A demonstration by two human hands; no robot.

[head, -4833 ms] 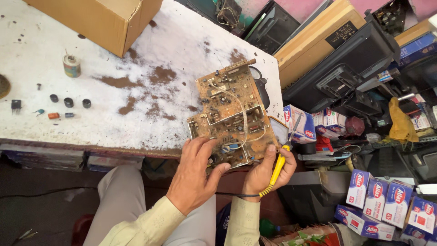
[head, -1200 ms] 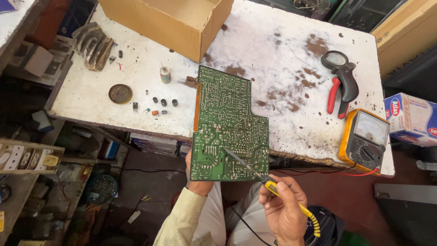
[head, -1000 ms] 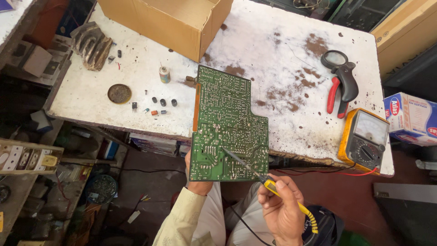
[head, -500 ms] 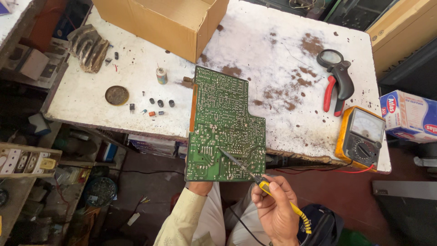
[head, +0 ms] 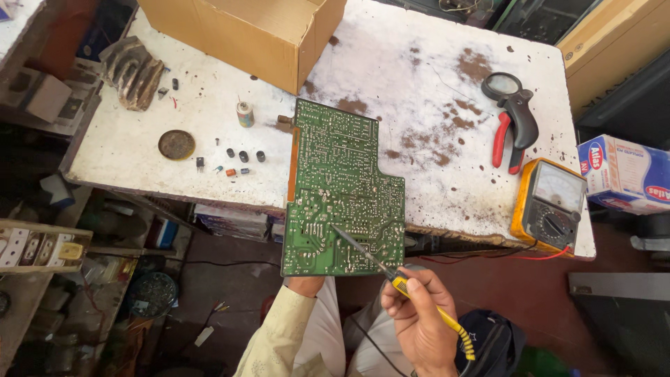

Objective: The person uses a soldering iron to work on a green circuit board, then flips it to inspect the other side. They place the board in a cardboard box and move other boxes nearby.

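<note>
- A green circuit board (head: 342,195), flat and roughly rectangular with a stepped upper right corner, is held solder side up over the near edge of a worn white worktable (head: 419,91); its surface is dotted with small silvery solder points.
- The board's lower edge is gripped from beneath by the left hand (head: 305,284); only a small part of that hand is seen, the rest being hidden behind the board.
- A soldering iron (head: 401,290) with a yellow handle and a thin metal shaft is pinched in the closed fingers of the right hand (head: 419,321); its tip is laid on the lower middle of the board.
- An open cardboard box (head: 244,31) is set at the far side of the table, just beyond the board's top edge.
- Left of the board, a few small dark electronic parts (head: 241,155), a small spool (head: 244,114) and a round rusty metal lid (head: 176,144) are scattered on the tabletop.
- A ribbed grey metal heat sink (head: 132,70) is placed near the table's far left corner.
- To the right, well apart from the board, red-handled pliers (head: 502,139) and a black-handled magnifying glass (head: 509,101) are laid together.
- A yellow-cased analogue multimeter (head: 550,206) is set at the near right corner, with thin red and black leads trailing off the edge.
- The tabletop is chipped and patched with brown rust stains.
</note>
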